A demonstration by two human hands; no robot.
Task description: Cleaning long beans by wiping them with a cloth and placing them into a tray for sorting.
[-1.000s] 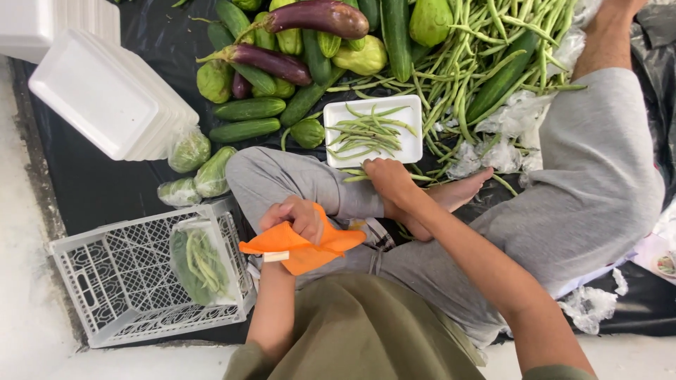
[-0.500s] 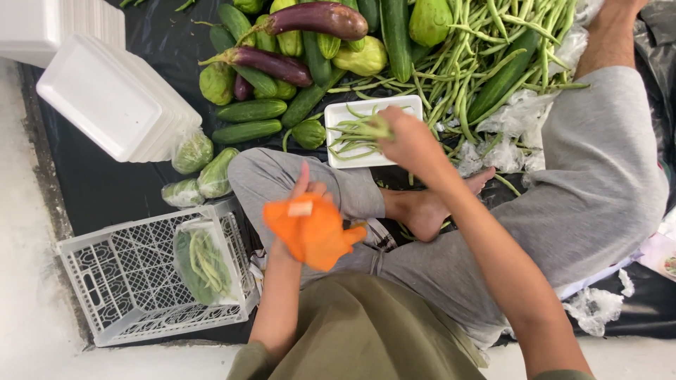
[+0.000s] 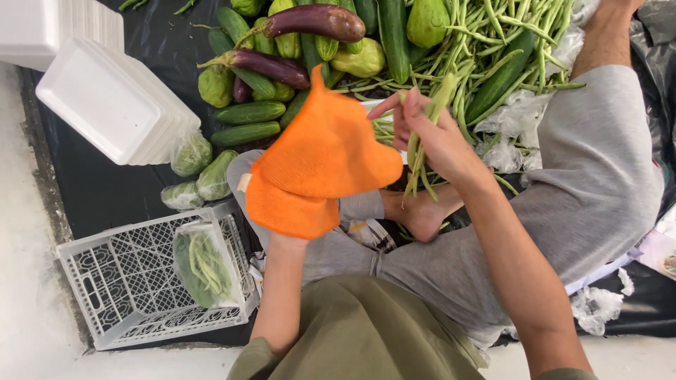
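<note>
Head view: left hand (image 3: pixel 292 211) hidden under orange mesh bag (image 3: pixel 320 158), grip cannot be told. Right hand (image 3: pixel 433 134) closed around bunch of green beans (image 3: pixel 422 141), just beside bag, above lap. White crate (image 3: pixel 151 281) at left holds bagged beans (image 3: pixel 204 264).

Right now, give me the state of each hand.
Left hand: hidden inside the orange mesh bag, holding it up.
Right hand: closed on a bunch of green beans.

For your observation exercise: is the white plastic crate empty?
No, the white crate holds a clear bag of green beans.
</note>
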